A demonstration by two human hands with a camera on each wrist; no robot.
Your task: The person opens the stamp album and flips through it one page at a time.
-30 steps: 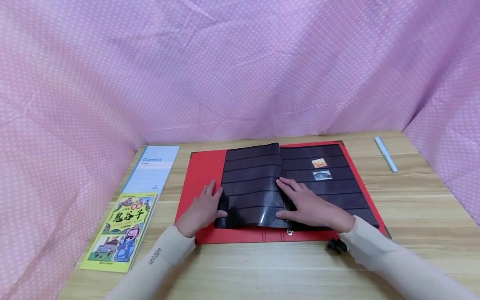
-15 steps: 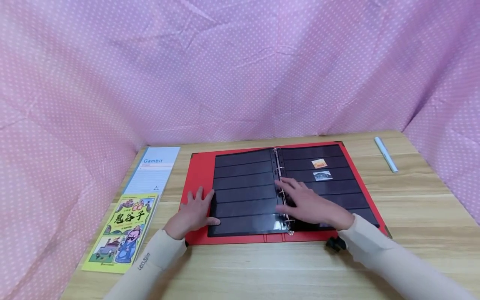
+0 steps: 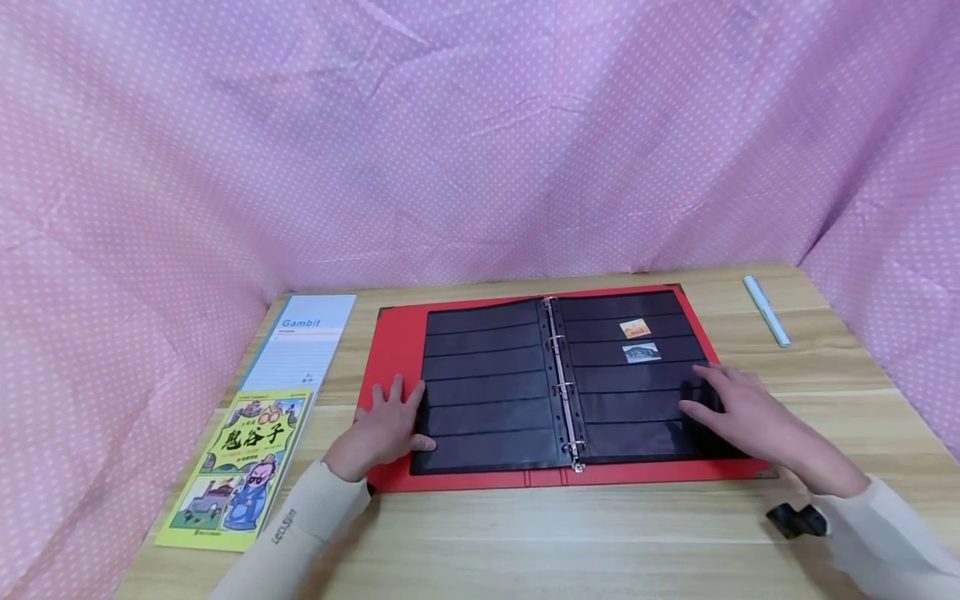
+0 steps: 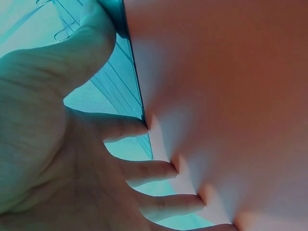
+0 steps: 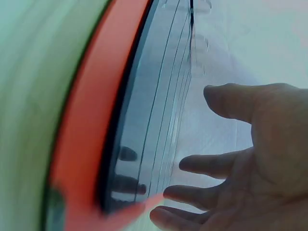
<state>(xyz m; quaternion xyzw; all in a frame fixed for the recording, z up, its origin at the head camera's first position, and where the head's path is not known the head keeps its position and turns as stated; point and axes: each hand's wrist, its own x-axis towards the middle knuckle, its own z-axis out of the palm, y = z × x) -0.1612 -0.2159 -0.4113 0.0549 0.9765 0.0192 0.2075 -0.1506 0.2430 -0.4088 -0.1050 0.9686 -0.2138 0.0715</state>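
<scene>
A red ring binder (image 3: 396, 337) lies spread on the table, black pocket pages on both sides of its metal rings (image 3: 562, 387). Two stamps, an orange one (image 3: 635, 327) and a grey one (image 3: 641, 353), show on the right page (image 3: 630, 404). With fingers spread, my left hand (image 3: 381, 429) rests on the red cover, its thumb at the left page's (image 3: 483, 375) outer edge. In the left wrist view the fingertips touch the red cover (image 4: 226, 106). My right hand (image 3: 750, 421) is over the right page's outer edge, fingers extended and holding nothing, as the right wrist view confirms.
At the left, a yellow comic-style book (image 3: 232, 471) overlaps a pale blue-and-white notebook (image 3: 303, 337). A light blue pen (image 3: 767, 310) lies at the far right. Pink dotted cloth (image 3: 480, 167) hangs behind the wooden table (image 3: 480, 542).
The page that was bowed up at the rings now lies flat on the left. My left hand shifted slightly left; my right hand moved from the rings to the right page's outer edge.
</scene>
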